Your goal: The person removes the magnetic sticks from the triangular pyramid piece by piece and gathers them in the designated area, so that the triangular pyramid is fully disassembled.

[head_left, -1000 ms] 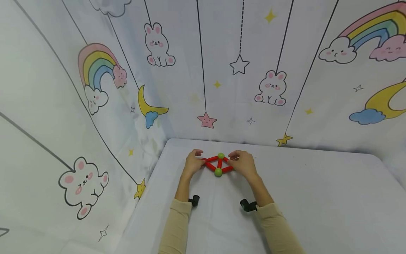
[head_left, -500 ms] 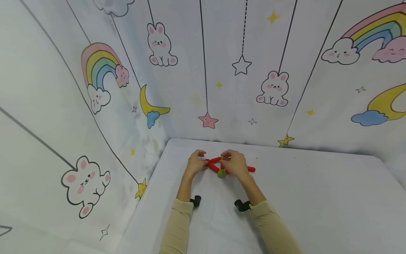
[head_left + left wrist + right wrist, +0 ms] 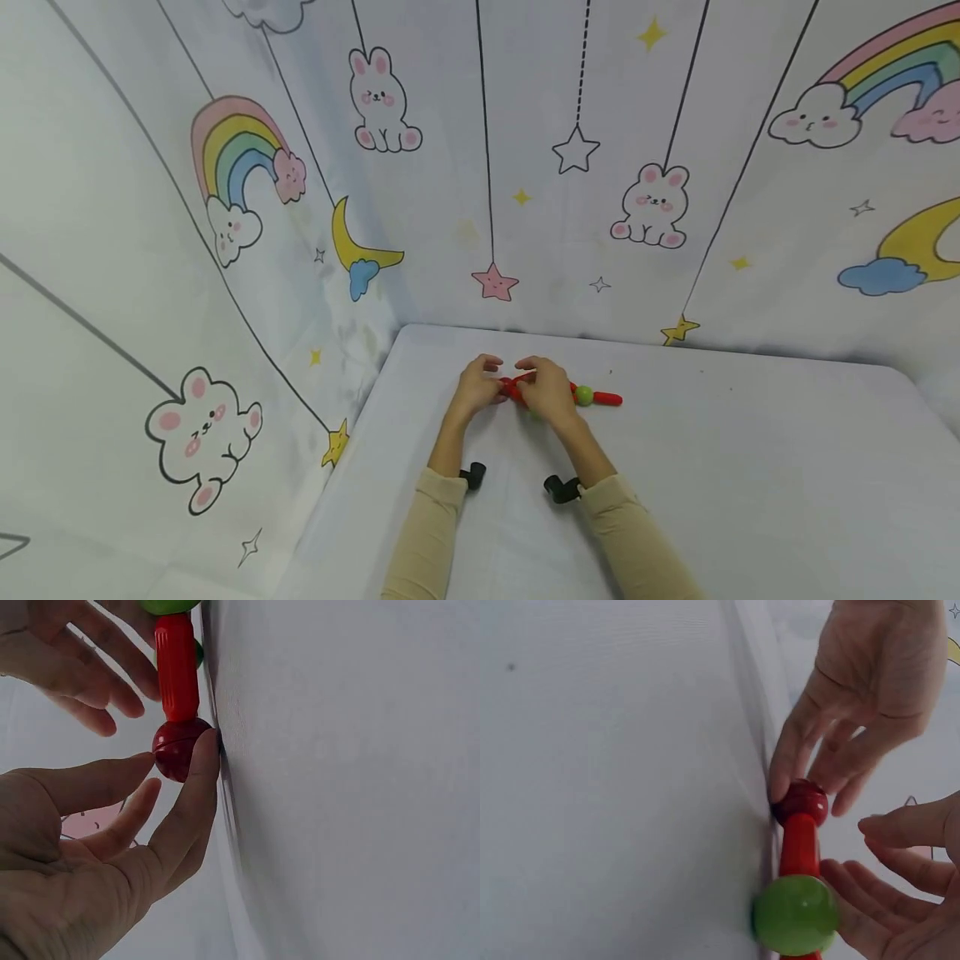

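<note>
A red rod [image 3: 178,671] mostly hides, probably, a green ball [image 3: 199,654].

Wht tbl [image 3: 757,475], cartoon-print bkdrp [image 3: 551,217] behind

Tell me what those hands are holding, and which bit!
The left hand pinches the dark red ball by its sides, at the end of a red stick. Whether the right hand holds anything can't be told.

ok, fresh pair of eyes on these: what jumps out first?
Probably the cartoon backdrop, filling the upper part of the head view with rainbows, moons and bunnies. Then the red-and-green ball-and-rod model, bright near the far edge of the white table. There, the left hand pinches a dark red ball, with the right hand close beside the model.
</note>
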### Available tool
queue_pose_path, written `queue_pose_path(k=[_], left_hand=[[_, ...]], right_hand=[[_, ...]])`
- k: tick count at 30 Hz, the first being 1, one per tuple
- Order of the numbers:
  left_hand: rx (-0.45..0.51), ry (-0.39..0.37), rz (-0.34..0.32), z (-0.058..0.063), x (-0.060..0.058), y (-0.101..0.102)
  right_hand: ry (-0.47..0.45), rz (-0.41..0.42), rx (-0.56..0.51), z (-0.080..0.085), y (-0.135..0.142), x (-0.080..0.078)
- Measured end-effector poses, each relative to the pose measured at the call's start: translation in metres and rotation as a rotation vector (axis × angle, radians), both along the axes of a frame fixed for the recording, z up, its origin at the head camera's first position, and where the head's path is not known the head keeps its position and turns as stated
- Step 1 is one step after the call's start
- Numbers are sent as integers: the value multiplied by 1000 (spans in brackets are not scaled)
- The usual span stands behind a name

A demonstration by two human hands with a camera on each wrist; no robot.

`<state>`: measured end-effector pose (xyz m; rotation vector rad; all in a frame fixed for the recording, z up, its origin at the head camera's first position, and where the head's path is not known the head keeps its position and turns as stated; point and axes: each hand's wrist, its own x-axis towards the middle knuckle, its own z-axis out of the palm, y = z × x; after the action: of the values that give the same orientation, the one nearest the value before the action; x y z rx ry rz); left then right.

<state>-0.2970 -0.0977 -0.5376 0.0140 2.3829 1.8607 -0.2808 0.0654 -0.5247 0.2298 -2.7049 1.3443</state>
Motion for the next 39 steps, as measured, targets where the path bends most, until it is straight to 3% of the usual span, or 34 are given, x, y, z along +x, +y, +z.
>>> queue_pose_path(k=[8,18,27,39], left_hand=[[-25,-8,-1,1,2,5],[-18,-3,-35,-2,1,6],[-145,34,-8,-2,0,5],[-119,20,-27,-3,0,3]], right_hand=[[25,-23,-6,-9,-4,-2],[88,104,109,-18,-3,-6],[80,226,161,-22,1,-8],[75,241,198,-21,2,-7]])
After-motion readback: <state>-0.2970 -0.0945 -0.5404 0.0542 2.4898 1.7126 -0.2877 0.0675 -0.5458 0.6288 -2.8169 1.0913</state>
